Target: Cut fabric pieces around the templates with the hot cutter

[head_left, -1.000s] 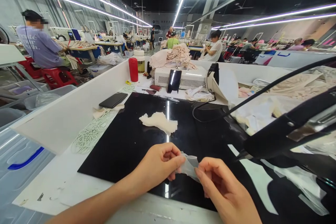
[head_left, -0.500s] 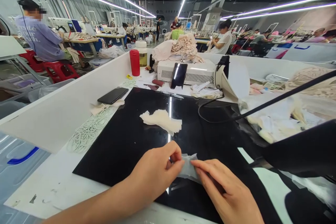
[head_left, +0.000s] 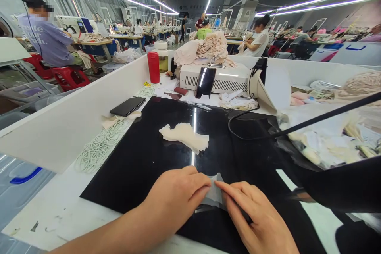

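Note:
Both my hands meet over a small pale, see-through piece of thin material (head_left: 214, 194) low on the black board (head_left: 125, 170). My left hand (head_left: 178, 194) pinches its left side between thumb and forefinger. From the right, my right hand (head_left: 253, 210) has thumb and fingers closed on its other side, the forefinger tip near the left fingertips. What lies right between the fingertips is partly hidden. A cream, ragged-edged piece of soft fabric (head_left: 186, 135) lies on the board just beyond my hands.
Pale green elastic cord loops (head_left: 101, 147) and a black phone (head_left: 127, 106) lie to the left. A white vented machine (head_left: 220, 79), a propped phone (head_left: 205, 82) and a red bottle (head_left: 153, 67) stand behind. At right are a black cable (head_left: 312, 118) and plastic bags (head_left: 324, 139). Co-workers sit beyond.
My left thumb and forefinger have drawn flatter together and shifted slightly right, closer to the right fingertips. My right hand keeps nearly the same place. The view has turned slightly.

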A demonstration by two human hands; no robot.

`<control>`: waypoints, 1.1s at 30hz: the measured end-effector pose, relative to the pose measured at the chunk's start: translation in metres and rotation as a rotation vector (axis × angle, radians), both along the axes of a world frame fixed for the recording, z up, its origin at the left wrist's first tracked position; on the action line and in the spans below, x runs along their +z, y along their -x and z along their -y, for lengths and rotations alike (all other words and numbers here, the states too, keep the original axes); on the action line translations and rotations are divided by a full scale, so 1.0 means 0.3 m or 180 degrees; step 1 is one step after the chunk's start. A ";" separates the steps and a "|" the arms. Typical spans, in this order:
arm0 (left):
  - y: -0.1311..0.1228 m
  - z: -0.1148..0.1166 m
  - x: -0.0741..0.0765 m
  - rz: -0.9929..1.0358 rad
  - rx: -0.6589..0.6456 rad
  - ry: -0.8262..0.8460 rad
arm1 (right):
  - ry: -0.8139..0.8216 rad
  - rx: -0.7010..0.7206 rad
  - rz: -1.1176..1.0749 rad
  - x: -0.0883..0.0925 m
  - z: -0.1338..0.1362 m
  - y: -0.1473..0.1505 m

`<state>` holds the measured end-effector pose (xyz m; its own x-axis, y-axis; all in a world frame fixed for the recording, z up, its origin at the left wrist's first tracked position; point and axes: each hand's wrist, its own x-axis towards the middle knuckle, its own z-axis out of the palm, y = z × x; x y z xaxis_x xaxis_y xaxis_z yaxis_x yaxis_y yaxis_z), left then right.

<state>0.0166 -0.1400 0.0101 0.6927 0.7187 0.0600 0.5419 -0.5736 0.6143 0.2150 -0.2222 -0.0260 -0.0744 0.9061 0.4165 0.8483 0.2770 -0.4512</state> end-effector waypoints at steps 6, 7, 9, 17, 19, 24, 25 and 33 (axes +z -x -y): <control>-0.009 0.013 0.028 -0.0753 -0.0012 -0.0185 | 0.0128 0.0075 0.0263 -0.023 0.011 -0.009; -0.012 0.014 0.033 -0.0896 -0.0045 -0.0221 | 0.0183 0.0072 0.0322 -0.026 0.012 -0.011; -0.015 0.016 0.041 -0.1125 -0.0120 -0.0281 | 0.0246 0.0075 0.0449 -0.033 0.014 -0.014; -0.011 0.010 0.031 -0.1134 -0.0219 -0.0592 | 0.0095 0.0130 0.0678 -0.038 0.013 -0.010; -0.011 0.010 0.029 -0.1088 -0.0215 -0.0626 | -0.0010 0.0141 0.0667 -0.033 0.011 -0.006; -0.006 0.017 0.017 -0.0962 -0.0189 -0.0726 | -0.0117 0.0118 0.0642 -0.028 0.007 0.000; -0.005 0.018 0.013 -0.0928 -0.0192 -0.0756 | -0.0081 0.0117 0.0651 -0.030 0.007 -0.001; -0.005 0.024 0.011 -0.1026 -0.0172 -0.0642 | 0.0179 0.0104 0.0692 -0.048 0.013 -0.015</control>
